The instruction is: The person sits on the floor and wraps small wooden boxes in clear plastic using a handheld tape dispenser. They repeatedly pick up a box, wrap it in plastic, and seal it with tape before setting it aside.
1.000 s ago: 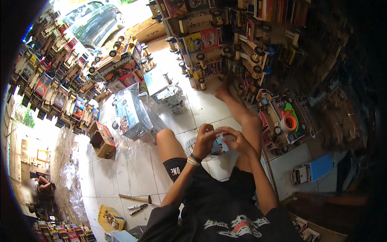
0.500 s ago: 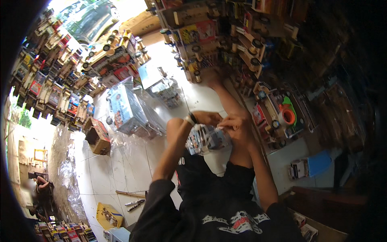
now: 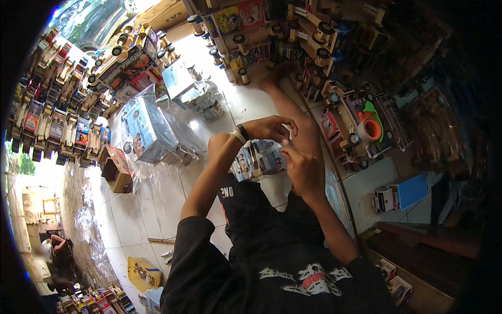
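Just below the left grip point(image 3: 271, 129) and left of the right grip point(image 3: 302, 170) sits a picture-covered box point(image 3: 251, 165); the former curves loosely wide, the latter narrows, its hold impossible to tell.

I take this for a small toy workshop, open to daylight on one side, where I can see a parked car point(image 3: 83, 26). Wooden toy trucks point(image 3: 57, 118) with printed panels are stacked along the left, and more rise at the top. On the white tiled floor point(image 3: 149, 209), a big pale-blue toy truck point(image 3: 149, 131) sits in clear plastic. At right I spot a green tape dispenser point(image 3: 373, 111); lower left, a yellow container point(image 3: 135, 271) of small pieces. Work happens at floor level: the left hand point(image 3: 265, 128) and right hand point(image 3: 303, 166) are at a picture-printed piece point(image 3: 261, 161).
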{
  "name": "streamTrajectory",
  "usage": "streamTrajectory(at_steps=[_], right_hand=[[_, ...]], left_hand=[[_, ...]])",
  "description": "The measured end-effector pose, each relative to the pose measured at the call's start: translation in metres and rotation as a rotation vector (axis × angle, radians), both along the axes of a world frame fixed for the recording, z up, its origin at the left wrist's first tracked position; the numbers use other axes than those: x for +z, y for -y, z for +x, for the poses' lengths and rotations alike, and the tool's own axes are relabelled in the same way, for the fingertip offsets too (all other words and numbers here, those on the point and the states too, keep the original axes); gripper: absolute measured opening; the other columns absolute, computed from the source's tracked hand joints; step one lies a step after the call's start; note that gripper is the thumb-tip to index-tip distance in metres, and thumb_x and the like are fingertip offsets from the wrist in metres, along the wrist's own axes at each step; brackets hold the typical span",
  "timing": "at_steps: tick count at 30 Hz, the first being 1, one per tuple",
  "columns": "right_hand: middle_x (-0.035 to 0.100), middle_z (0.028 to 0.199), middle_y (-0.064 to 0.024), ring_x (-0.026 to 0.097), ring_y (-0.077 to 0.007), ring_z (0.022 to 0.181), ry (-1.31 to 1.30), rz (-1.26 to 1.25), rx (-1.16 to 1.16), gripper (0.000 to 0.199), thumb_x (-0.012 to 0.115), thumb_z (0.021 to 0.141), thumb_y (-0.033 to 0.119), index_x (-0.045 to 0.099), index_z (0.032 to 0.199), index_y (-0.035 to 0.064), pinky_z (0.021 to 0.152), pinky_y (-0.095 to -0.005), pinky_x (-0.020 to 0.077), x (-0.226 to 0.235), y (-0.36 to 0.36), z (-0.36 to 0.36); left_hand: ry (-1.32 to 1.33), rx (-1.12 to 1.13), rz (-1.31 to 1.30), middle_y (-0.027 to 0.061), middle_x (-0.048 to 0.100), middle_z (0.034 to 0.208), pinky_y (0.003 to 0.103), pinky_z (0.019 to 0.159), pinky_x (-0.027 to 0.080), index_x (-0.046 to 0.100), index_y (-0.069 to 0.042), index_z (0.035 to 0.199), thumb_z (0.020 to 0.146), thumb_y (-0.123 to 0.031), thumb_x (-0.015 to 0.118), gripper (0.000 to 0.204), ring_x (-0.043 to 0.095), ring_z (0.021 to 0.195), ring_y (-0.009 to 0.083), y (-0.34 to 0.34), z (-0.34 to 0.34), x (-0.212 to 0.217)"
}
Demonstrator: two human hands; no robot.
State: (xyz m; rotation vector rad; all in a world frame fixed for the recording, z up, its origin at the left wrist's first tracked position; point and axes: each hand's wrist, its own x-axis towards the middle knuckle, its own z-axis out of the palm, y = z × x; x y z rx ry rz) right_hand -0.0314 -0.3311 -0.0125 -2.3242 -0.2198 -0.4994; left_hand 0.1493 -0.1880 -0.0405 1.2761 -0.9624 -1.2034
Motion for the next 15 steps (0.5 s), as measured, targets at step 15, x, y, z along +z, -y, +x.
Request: streamTrajectory(at_steps=[15], right_hand=[[0.075,0.087,-0.0100,0.075,-0.0306,0.077,0.052,0.081,-0.017,0.009,0.076,0.089,0.008,0.077,0.098,0.0074,0.065,-0.0397,0.0579,-0.050,0.009,-0.001]], left_hand=[[0.372,0.412,0.059,0.0025,0.071,0.084,0.027,0.076,0.053,0.052,-0.004,0.107,0.091,-0.007,0.083,0.034,0.066,0.083,0.0088,-0.021,-0.023,-0.009]])
